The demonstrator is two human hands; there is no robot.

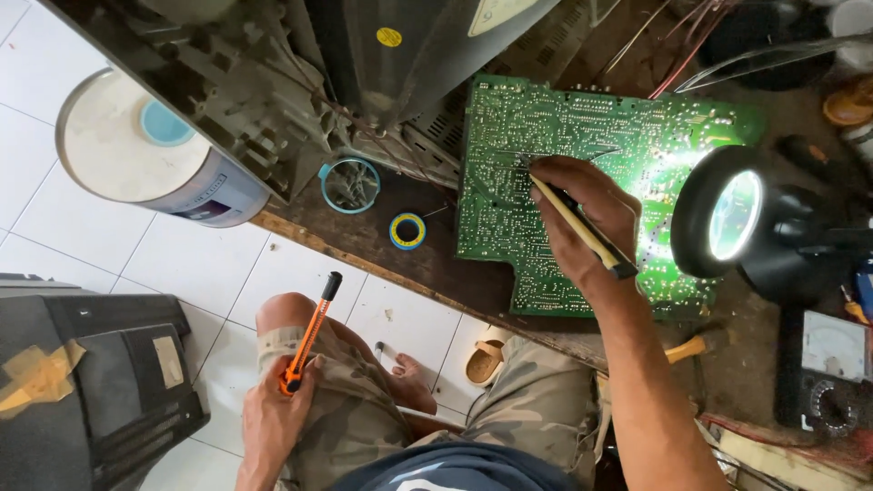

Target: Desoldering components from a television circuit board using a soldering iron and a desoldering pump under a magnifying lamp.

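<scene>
R hand (582, 223) holds tool (582, 227) mid-board (509, 218); L hand (273, 414) w/ cutter (307, 338) over knee.

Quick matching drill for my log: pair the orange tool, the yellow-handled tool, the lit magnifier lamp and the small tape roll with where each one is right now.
Things:
1. orange tool
2. yellow-handled tool
3. magnifier lamp
4. tape roll

Places:
A. lying on the wooden bench, left of the green circuit board
B. in the right hand, tip on the board
C. in the left hand, over the knee
D. over the board's right end

Pairs: 1-C, 2-B, 3-D, 4-A
</scene>
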